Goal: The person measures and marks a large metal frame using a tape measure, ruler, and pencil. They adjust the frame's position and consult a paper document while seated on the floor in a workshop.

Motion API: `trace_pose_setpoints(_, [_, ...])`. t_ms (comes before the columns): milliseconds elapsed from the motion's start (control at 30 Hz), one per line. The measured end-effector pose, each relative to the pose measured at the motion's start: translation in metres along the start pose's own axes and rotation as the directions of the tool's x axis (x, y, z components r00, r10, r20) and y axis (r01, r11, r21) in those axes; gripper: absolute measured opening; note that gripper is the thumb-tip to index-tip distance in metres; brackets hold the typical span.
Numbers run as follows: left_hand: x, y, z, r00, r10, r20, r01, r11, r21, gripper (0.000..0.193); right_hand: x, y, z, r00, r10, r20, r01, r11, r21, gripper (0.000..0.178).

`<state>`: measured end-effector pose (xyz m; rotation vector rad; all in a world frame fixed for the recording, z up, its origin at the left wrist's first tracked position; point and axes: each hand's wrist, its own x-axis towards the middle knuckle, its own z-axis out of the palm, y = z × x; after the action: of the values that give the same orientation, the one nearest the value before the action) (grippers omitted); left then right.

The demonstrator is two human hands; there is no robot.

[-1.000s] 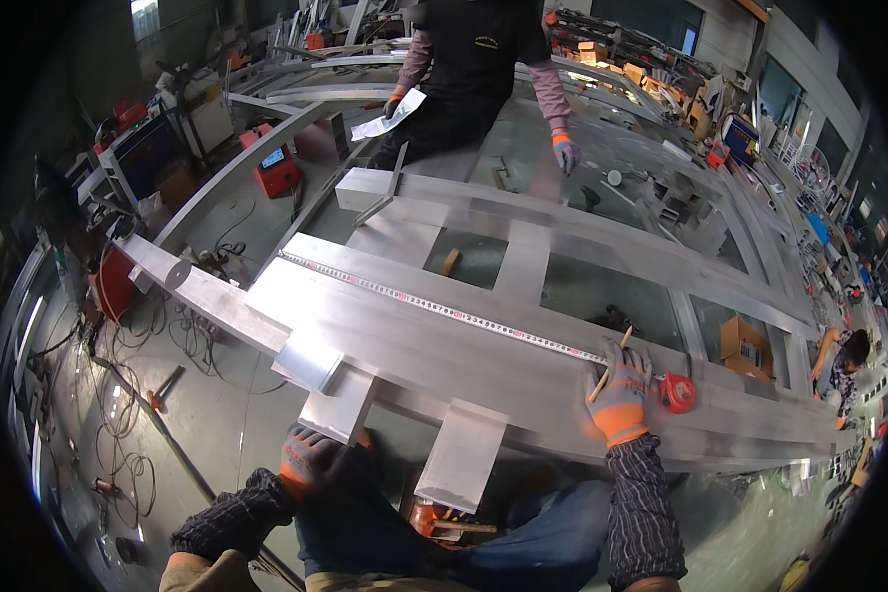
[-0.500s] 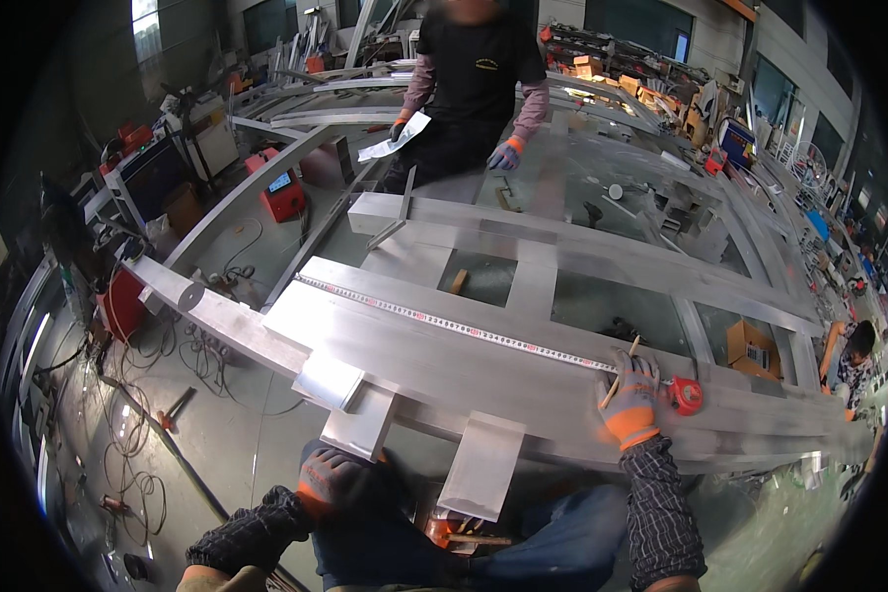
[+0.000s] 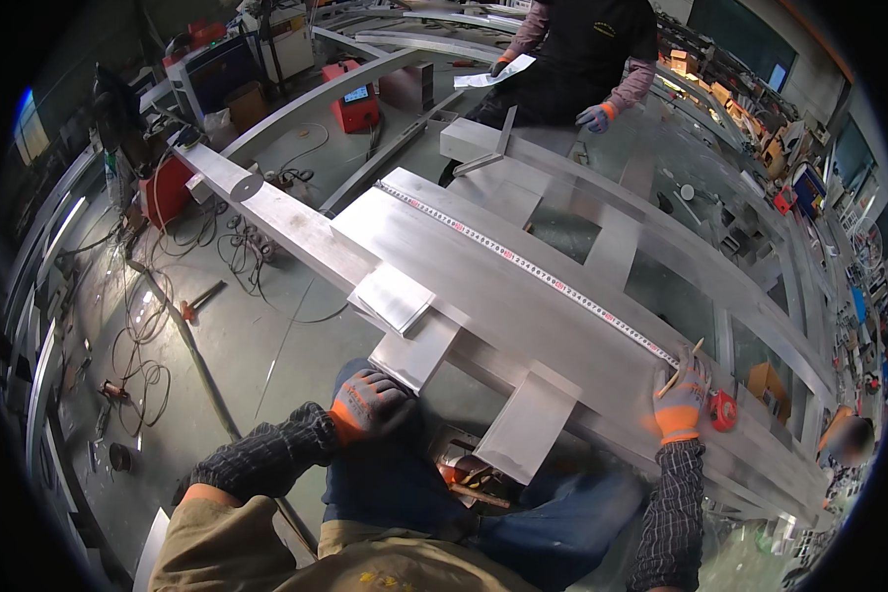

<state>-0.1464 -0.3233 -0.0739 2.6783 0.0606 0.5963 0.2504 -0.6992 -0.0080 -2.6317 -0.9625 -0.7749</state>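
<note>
At 4 o'clock, the right hand (image 3: 681, 400), fingers bent around a pencil (image 3: 699, 347), rests at the near end of the tape blade (image 3: 523, 261), which lies along the metal panel (image 3: 444, 271) toward 10 o'clock. The red tape case (image 3: 723, 410) sits at the hand's 3 o'clock. The left hand (image 3: 373, 400), at 7 o'clock, is curled, contents hidden. The blade looks light, springy, apt to slide; the case should grip best.

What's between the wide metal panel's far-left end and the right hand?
The extended tape blade, lying along the wide metal panel from near that end to the right hand. Head view.
</note>
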Motion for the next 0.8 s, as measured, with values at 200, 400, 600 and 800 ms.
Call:
trace_pose_setpoints(200, [-0.001,-0.004,0.006,0.997,0.017,-0.072,-0.019,0.999,-0.037,0.018,-0.002,0.007,0.005,0.999,-0.040,-0.016,0.039,0.997,-0.064,0.053])
trace_pose_setpoints(400, [-0.003,-0.002,-0.004,0.988,0.045,-0.148,-0.059,0.994,-0.089,0.016,-0.004,0.008,0.003,1.000,-0.021,-0.013,0.020,0.997,-0.072,0.051])
trace_pose_setpoints(600, [0.019,0.017,-0.029,0.965,0.133,-0.226,-0.172,0.972,-0.159,0.015,0.002,-0.009,-0.015,1.000,-0.001,0.025,0.003,0.998,-0.070,0.051])
trace_pose_setpoints(800, [0.155,0.049,-0.051,0.941,0.181,-0.286,-0.215,0.972,-0.091,0.030,0.004,-0.008,-0.014,0.999,0.047,0.001,-0.047,0.998,0.044,0.054])
